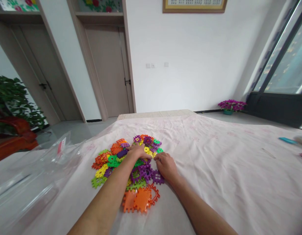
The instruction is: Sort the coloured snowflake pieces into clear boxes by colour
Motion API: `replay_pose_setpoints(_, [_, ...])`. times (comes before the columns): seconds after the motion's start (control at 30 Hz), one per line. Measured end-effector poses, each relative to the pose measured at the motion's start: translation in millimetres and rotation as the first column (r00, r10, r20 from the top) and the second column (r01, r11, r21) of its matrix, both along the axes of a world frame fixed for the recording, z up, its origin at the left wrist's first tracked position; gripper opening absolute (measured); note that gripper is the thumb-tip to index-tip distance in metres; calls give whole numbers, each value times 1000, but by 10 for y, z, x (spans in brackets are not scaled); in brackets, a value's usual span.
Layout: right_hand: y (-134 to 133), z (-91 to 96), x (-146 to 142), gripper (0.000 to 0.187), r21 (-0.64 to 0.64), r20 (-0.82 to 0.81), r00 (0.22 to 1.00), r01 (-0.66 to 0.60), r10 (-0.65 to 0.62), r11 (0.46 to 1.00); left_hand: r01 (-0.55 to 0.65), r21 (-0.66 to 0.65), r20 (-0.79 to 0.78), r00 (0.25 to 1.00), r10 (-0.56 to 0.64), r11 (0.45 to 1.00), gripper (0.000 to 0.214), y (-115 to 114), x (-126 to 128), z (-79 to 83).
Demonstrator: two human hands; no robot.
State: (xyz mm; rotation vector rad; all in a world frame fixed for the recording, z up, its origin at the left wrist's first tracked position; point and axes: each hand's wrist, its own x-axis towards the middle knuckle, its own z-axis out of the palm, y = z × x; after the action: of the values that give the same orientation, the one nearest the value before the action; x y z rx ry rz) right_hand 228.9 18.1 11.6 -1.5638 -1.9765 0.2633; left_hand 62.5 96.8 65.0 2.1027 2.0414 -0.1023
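A heap of flat plastic interlocking tiles (pixel 111 160) in orange, purple, green and yellow lies on a pale pink sheet (pixel 214 163). My left hand (pixel 137 151) rests palm down on the middle of the heap, fingers stretched toward the far tiles. My right hand (pixel 165 165) lies at the heap's right edge, fingers curled down onto purple tiles (pixel 158 177); whether it grips one I cannot make out. Two joined orange tiles (pixel 138 199) lie nearest me between my forearms.
A clear plastic bag (pixel 30 182) lies at the left of the sheet. Small objects, one teal (pixel 288 140), sit at the far right. Beyond are two doors (pixel 109 71), a green plant (pixel 13 101), a pot of purple flowers (pixel 231 106) and a large window (pixel 288 65).
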Motion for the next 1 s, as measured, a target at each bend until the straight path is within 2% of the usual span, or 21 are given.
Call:
replay_pose_setpoints(0.13, [6, -4, 5, 27, -5, -2, 1000, -9, 9, 1000, 17, 12, -45, 999, -16, 1000, 100, 2, 51, 37])
replay_pose_setpoints(0.4, [6, -5, 25, 29, -11, 6, 1000, -25, 25, 1000, 66, 200, -8, 998, -66, 978, 61, -175, -31, -57])
replay_pose_setpoints(0.5, [2, 8, 30, 29, -13, 1, 1000, -25, 26, 1000, 26, 234, 38, 999, -36, 972, 43, -189, -212, -22])
replay_pose_setpoints(0.63, [13, 0, 30, 29, -14, -5, 999, -35, 35, 999, -67, 292, 107, 994, 37, 954, 22, -189, -655, 122])
replay_pose_setpoints(0.73, [26, -21, 25, 29, -7, -10, 999, -36, 36, 999, -192, 311, 132, 979, 157, 931, 24, -216, -1061, 180])
replay_pose_setpoints(0.83, [33, -34, 23, 29, 14, -16, 999, -36, 36, 999, -323, 298, 130, 946, 297, 898, 39, -281, -1402, 122])
replay_pose_setpoints(0.93, [20, -18, 18, 28, 12, -3, 999, -38, 38, 999, -412, 253, 132, 911, 391, 875, 60, -356, -1589, -4])
replay_pose_setpoints(1.0, [-6, 10, 5, 26, 3, 16, 999, -38, 38, 999, -434, 231, 142, 900, 411, 871, 67, -389, -1610, -79])
